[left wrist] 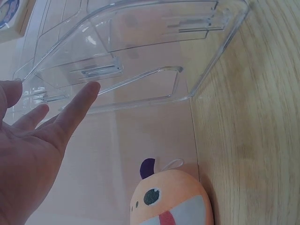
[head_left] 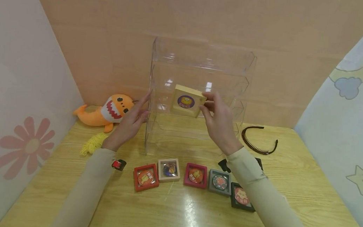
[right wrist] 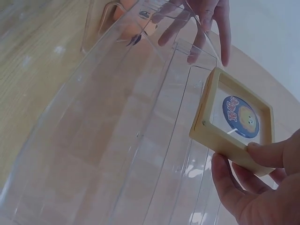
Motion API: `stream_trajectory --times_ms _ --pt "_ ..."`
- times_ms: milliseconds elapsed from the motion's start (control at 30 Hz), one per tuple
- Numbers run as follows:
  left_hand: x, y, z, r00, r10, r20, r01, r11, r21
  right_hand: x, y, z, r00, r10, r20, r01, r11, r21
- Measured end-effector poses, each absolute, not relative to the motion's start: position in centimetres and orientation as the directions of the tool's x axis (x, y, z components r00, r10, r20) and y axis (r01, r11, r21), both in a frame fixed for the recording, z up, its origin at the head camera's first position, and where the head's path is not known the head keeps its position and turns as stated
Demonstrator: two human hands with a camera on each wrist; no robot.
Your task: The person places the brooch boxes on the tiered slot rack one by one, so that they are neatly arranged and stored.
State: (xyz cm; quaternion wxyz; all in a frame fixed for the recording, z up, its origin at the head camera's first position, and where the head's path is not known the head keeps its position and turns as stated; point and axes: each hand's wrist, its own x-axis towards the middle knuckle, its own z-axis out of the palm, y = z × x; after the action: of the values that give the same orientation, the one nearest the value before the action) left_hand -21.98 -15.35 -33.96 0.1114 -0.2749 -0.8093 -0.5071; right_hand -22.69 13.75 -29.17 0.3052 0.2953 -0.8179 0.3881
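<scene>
Both arms reach forward over the table [head_left: 161, 217]. The right hand [head_left: 220, 125], wrist bent inward, pinches a yellow frame [head_left: 187, 101] by its right side between thumb and fingers. The frame is raised, slightly tilted, at mid-height before the clear rack [head_left: 200, 69]; whether it touches a shelf cannot be told. The left hand [head_left: 130, 120] has its fingers spread, their tips at the rack's left side; contact is unclear. An orange toy [head_left: 94, 117] sits just beyond that hand, with yellow yarn [head_left: 94, 143] near the wrist.

A strip of bare wood runs between the rack's foot and five small frames [head_left: 195, 175] in a row, the rightmost partly under the right sleeve [head_left: 259, 175]. A headband [head_left: 251, 144] lies just right of the rack.
</scene>
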Motion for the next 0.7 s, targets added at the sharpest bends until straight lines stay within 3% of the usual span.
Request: stream_trajectory --times_ms 333,700 --pt "-22.1 -15.2 -34.1 -0.821 0.332 0.465 0.563 0.335 0.756 -24.1 12.8 -28.9 -0.648 -0.235 0.725 -0.710 0.531 -0.463" --pt "-24.4 -15.6 -36.6 -0.808 0.330 0.488 0.585 0.353 0.730 -25.8 11.3 -28.6 -0.628 -0.264 0.732 -0.710 0.579 -0.400"
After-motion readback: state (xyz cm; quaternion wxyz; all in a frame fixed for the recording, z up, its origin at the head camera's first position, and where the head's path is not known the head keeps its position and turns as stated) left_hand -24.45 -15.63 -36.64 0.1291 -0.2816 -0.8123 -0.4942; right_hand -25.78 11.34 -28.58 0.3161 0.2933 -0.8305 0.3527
